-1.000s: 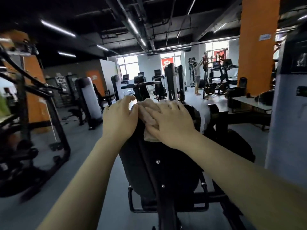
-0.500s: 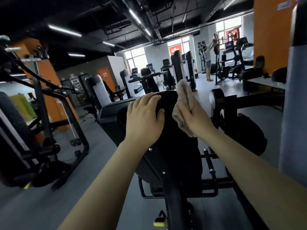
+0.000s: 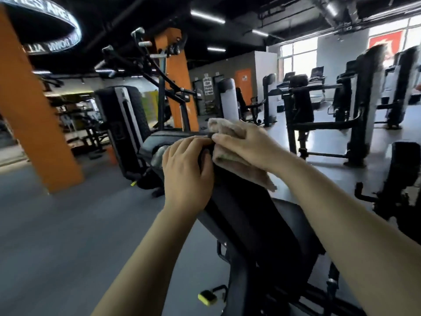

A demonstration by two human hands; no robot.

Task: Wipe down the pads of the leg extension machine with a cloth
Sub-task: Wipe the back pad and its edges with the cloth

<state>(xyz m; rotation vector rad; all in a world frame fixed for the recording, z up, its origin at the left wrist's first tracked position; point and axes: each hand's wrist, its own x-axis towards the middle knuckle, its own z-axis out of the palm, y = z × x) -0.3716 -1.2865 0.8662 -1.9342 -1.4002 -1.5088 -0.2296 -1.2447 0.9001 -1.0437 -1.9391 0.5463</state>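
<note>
The black back pad (image 3: 252, 224) of the leg extension machine rises from the lower middle of the head view toward its top edge between my hands. My left hand (image 3: 185, 172) curls over the pad's top left edge and grips it. A crumpled beige cloth (image 3: 237, 165) lies against the pad's upper right side. My right hand (image 3: 246, 144) grips it there, fingers wrapped over the cloth. A corner of the cloth hangs below my right wrist. The seat pad (image 3: 157, 139) shows beyond my left hand.
An orange pillar (image 3: 34, 119) stands at the left, with a black weight-stack machine (image 3: 125, 124) behind the seat. More black machines (image 3: 364, 106) fill the right side. A yellow adjustment lever (image 3: 206, 297) sits low on the frame. Grey floor (image 3: 68, 224) spreads to the left.
The view has swung left and closer to the pad. My right hand has brought the cloth from held upright down onto the pad's upper right side. My left hand still holds the top edge.
</note>
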